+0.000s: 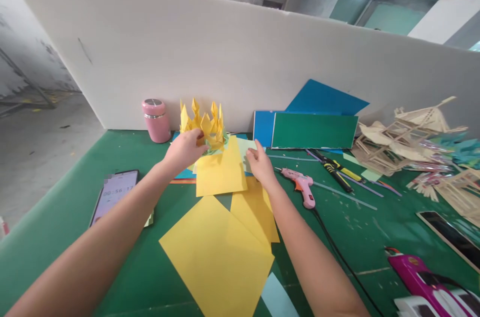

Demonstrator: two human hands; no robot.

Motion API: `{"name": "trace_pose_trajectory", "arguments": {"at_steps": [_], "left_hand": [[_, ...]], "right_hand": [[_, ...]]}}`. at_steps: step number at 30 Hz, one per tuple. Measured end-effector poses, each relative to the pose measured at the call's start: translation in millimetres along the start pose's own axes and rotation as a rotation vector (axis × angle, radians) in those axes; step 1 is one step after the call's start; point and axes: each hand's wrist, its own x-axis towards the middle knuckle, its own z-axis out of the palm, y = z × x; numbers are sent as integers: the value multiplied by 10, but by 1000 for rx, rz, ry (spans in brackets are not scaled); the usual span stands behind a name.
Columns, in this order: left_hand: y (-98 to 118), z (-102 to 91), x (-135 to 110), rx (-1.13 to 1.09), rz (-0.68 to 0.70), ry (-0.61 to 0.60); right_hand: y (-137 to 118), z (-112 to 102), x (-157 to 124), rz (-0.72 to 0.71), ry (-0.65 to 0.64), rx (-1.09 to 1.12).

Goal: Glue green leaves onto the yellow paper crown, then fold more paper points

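Observation:
A yellow folded-paper crown (205,124) with pointed tips stands near the white partition. At its lower front edge is my left hand (184,148), its fingers bent around the rim and the thumb to the front. My right hand (260,163) is beside a pale green sheet (244,146); its index finger points up, apart from the thumb, and I see nothing gripped. Between my hands lies a yellow paper sheet (221,174). Closer to me, a large yellow square (217,257) overlaps another yellow sheet (255,207).
A phone (116,192) showing a timer lies left, under my forearm. Behind it stands a pink flask (156,121). On the right are a pink glue gun (302,184), pliers (333,172), a green board (315,130), stick models (393,142) and a magenta device (420,277).

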Motion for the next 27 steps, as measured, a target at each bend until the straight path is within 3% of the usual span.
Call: {"name": "trace_pose_trajectory", "arguments": {"at_steps": [2, 3, 5, 9, 13, 16, 20, 23, 27], "left_hand": [[-24, 49, -17, 5, 2, 0], [-36, 69, -23, 6, 4, 1], [-56, 104, -28, 7, 11, 5], [-62, 154, -23, 9, 32, 11], [-41, 164, -21, 19, 42, 17], [-47, 162, -33, 31, 43, 17], [-105, 191, -51, 40, 38, 17], [-140, 228, -53, 40, 30, 16], [-134, 246, -41, 40, 20, 20]], "right_hand": [[-76, -13, -109, -85, 1, -65], [-110, -32, -195, -206, -36, -170], [-170, -69, -398, -376, -204, -296], [-265, -53, -715, -474, -452, -434], [-318, 73, -729, -570, -611, -477], [-304, 138, -581, -573, -574, -552], [-243, 100, -386, -491, -378, -645], [-224, 55, -394, -463, -284, -649], [-244, 113, -547, -576, -414, -527]]}}
